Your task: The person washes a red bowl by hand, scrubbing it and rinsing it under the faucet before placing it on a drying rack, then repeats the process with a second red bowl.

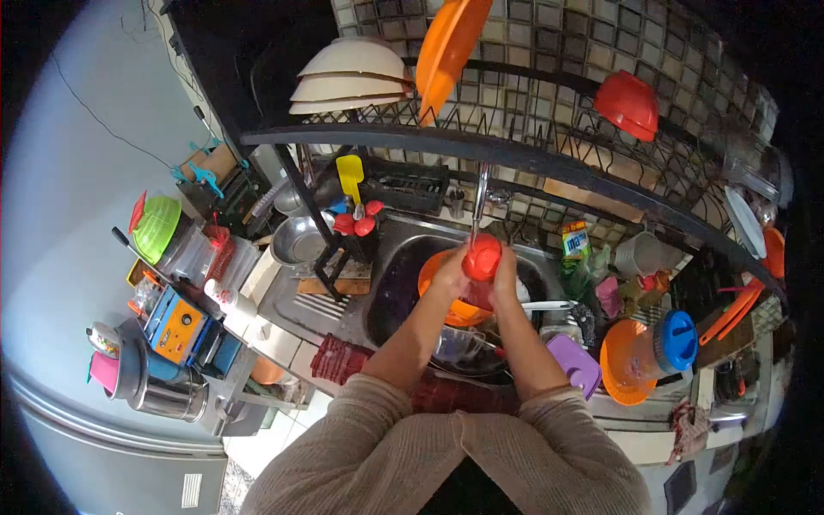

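Over the sink (pixel 390 227), my left hand (pixel 451 273) and my right hand (pixel 506 276) are wrapped round the two sides of a red cup (pixel 483 256). The cup is under the tap (pixel 482 193), and water seems to be running onto it. Below my hands, an orange bowl (pixel 466 312) sits in the sink, partly hidden by my arms. A clear container (pixel 455 345) lies nearer to me in the basin. Beside my right wrist a white handle (pixel 549 305) sticks out. My fingertips are partly hidden by the cup.
A black dish rack (pixel 506 153) spans above the sink with white bowls (pixel 352 73), an orange plate (pixel 451 51) and a red bowl (pixel 628 105). To the right are a purple lid (pixel 573 365), an orange plate (pixel 620 390) and a blue-lidded jug (pixel 676 342). A metal pan (pixel 298 240) stands left.
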The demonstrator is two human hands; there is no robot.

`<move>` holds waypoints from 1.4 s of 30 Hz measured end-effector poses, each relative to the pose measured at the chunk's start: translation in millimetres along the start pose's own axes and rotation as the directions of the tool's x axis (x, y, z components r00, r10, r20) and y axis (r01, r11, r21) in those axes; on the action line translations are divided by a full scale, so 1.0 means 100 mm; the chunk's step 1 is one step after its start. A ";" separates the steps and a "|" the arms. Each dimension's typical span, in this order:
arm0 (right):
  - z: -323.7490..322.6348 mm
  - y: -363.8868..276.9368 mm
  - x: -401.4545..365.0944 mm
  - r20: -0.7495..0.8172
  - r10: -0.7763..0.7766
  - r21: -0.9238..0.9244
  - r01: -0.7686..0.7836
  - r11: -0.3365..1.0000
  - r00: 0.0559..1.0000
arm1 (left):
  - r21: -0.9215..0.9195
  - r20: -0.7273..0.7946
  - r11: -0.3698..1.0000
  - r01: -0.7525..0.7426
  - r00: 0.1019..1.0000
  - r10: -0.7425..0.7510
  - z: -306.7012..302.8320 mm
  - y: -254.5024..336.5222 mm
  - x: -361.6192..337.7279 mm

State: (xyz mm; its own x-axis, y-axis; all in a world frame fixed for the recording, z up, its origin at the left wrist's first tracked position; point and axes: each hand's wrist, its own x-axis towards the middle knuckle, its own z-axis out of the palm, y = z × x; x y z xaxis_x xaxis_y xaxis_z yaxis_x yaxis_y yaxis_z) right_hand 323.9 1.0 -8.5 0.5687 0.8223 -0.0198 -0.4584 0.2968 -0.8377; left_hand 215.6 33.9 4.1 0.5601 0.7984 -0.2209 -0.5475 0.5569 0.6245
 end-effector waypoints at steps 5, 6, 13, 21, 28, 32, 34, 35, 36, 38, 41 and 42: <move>0.22 -0.44 -0.40 0.123 0.616 -0.121 -0.604 0.788 0.778 | 0.513 -0.138 0.793 -0.327 0.881 0.453 -0.06 0.05 0.03; 0.12 -0.35 -0.32 0.122 0.618 -0.122 -0.606 0.786 0.777 | 0.642 -0.159 0.718 -0.269 0.869 0.468 0.03 0.13 -0.10; 0.21 -0.26 -0.43 0.395 0.277 0.134 -0.353 0.926 0.876 | 0.147 -0.113 0.872 -0.468 0.868 0.484 -0.17 0.07 -0.11; 0.10 -0.55 -0.36 0.621 -0.233 -0.439 0.579 0.687 0.748 | 0.733 0.075 0.626 -0.265 0.947 0.313 -0.30 -0.15 0.10; 0.00 -0.43 -0.17 0.568 -0.383 -0.583 0.685 0.437 0.728 | 0.803 0.039 0.549 -0.233 0.939 0.342 -0.36 -0.16 0.18; 0.11 -0.26 -0.28 0.167 0.201 -0.055 -0.195 0.979 0.965 | 0.511 -0.183 0.831 -0.220 0.917 0.355 -0.05 -0.01 -0.20; 0.06 0.07 -0.17 0.188 0.247 0.016 -0.255 0.967 0.951 | 0.759 0.031 0.495 -0.423 0.784 0.621 0.00 0.10 -0.32; 0.05 0.22 -0.11 0.120 0.381 -0.031 -0.380 0.924 0.917 | 0.622 0.095 0.547 -0.560 0.748 0.657 -0.07 0.09 -0.24; 0.04 0.37 -0.04 0.048 0.504 -0.070 -0.500 0.863 0.863 | 0.625 0.094 0.543 -0.561 0.744 0.661 -0.07 0.13 -0.27; 0.08 0.48 -0.01 0.284 0.541 -0.117 -0.531 0.839 0.792 | 0.756 0.252 0.281 -0.592 0.659 0.709 -0.02 0.25 -0.37; 0.30 0.37 -0.05 0.218 0.392 -0.473 -0.255 0.844 0.894 | 0.807 0.198 0.237 -0.541 0.625 0.755 0.03 0.31 -0.51; 0.24 0.61 0.20 0.256 0.183 -0.641 0.025 0.767 0.949 | 0.807 0.195 0.236 -0.541 0.622 0.759 0.00 0.29 -0.50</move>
State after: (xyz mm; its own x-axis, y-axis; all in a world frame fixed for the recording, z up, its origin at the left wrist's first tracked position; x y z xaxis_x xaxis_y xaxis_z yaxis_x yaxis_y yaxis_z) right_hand 290.3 47.1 -47.0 0.2815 0.9590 -0.0322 0.1009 -0.0630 -0.9929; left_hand 171.2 10.1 33.4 0.0539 0.8743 0.4824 0.0700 -0.4852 0.8716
